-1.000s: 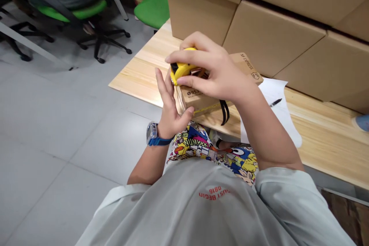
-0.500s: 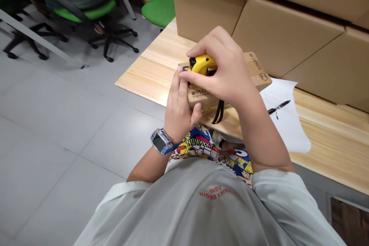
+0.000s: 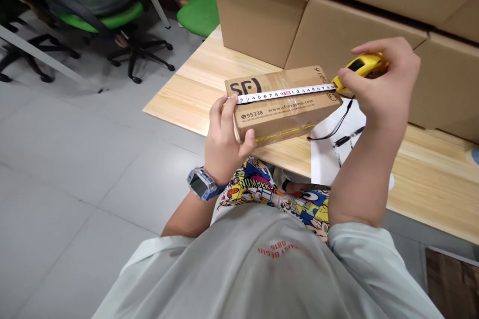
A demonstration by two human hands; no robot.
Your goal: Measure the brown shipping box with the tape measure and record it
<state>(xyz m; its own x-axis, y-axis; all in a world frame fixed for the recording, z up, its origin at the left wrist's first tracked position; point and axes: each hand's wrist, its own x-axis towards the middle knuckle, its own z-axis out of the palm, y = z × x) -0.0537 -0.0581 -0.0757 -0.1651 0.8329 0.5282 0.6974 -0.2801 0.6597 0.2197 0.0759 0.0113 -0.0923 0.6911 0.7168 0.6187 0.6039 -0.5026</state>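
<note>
A small brown cardboard box (image 3: 284,114) with SF Express print lies on the wooden table. Across its top, lengthwise, runs the white blade (image 3: 267,94) of a tape measure. My left hand (image 3: 226,134) is at the box's left end, its fingertips pinching the blade's end down at the edge and its thumb against the front side. The hook end is hidden under those fingers. Past the box's right end, my right hand (image 3: 389,79) grips the yellow tape measure case (image 3: 364,66), whose black wrist strap (image 3: 337,127) dangles below.
Large cardboard boxes (image 3: 258,20) are stacked along the back of the table (image 3: 179,87). A white paper sheet (image 3: 322,159) with a black pen (image 3: 349,137) on it lies right of the small box, partly behind my right forearm. Green chairs (image 3: 200,12) stand beyond the table's left end.
My right hand has moved right with the tape measure case, drawing the blade out over the box top. My left hand has stayed at the box's left end.
</note>
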